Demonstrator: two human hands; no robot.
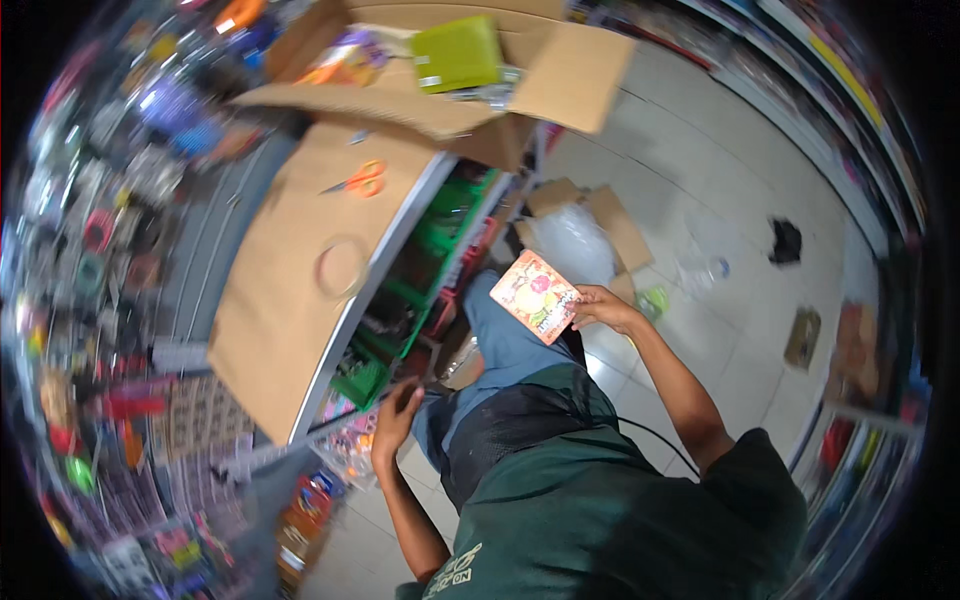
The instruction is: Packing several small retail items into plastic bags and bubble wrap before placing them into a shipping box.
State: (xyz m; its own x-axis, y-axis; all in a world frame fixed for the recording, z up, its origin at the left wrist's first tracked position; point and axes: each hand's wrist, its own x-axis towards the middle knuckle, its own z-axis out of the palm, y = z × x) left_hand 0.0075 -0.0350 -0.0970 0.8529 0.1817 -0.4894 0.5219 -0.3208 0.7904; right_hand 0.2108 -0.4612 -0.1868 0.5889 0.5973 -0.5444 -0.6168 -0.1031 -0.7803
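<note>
My right hand (600,309) grips the edge of a flat, square orange packet or booklet (537,295) with a colourful printed picture, held over my lap. My left hand (397,420) has its fingers apart and holds nothing, near the lower corner of a brown-topped counter (289,330). On the counter lie a pair of orange-handled scissors (364,178) and a roll of clear tape (341,268). An opened cardboard box (574,75) stands at the counter's far end, with a lime-green flat item (457,54) and packaged goods in it.
Green baskets (364,375) sit on a shelf under the countertop. A carton with clear plastic wrap (574,244) stands on the tiled floor, near a black item (785,241). Packed goods hang at the left, and stocked shelves (795,97) line the right.
</note>
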